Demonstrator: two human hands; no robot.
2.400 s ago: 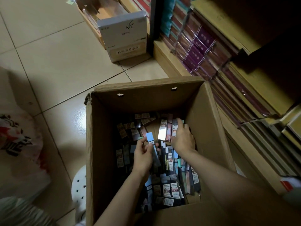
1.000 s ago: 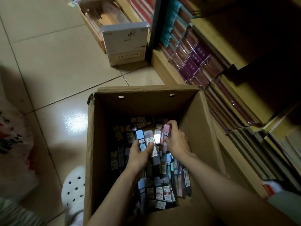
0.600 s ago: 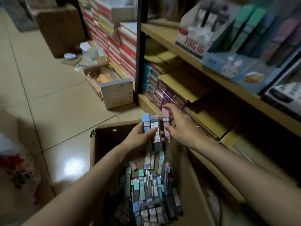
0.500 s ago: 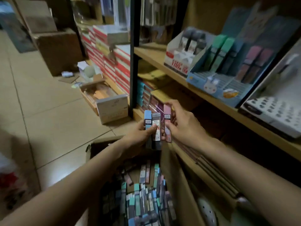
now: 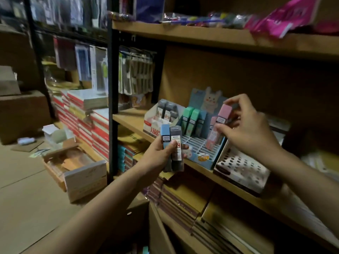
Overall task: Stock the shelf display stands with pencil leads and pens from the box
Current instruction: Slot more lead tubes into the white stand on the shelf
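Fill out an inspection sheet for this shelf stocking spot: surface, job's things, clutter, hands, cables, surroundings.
Surface: wooden shelf carrying display stands.
Job's things: blue display stand with a slotted base, holding green cases and a pink one; white stand with dark cases; white holed stand to its right.
Clutter: open box and scraps on the floor.
Hands: left hand grips a blue case and a grey case; right hand pinches a pink case above the blue stand.
Cables: nothing seen.
Surroundings: stacked notebooks, hanging packets, upper shelf goods.
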